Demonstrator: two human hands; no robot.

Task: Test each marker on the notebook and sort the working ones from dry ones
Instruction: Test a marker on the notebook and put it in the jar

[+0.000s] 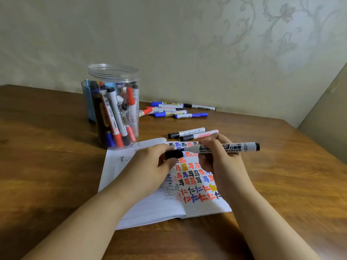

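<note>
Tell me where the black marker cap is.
Head view, centre: the black cap is pinched in the left hand, over the notebook, at the marker's tip.

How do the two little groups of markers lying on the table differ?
The far group by the wall holds more markers, mostly blue-capped with a red and a black one; the near pair has only two, both black-capped. The far group lies further from the notebook; the near pair lies beside its top edge. All lie flat, capped.

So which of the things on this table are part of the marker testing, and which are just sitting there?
Part of the job:
whiteboard marker in the right hand
black cap in the left hand
notebook
jar of markers
far pile
near pair

Just there:
wooden table
wallpapered wall
</note>
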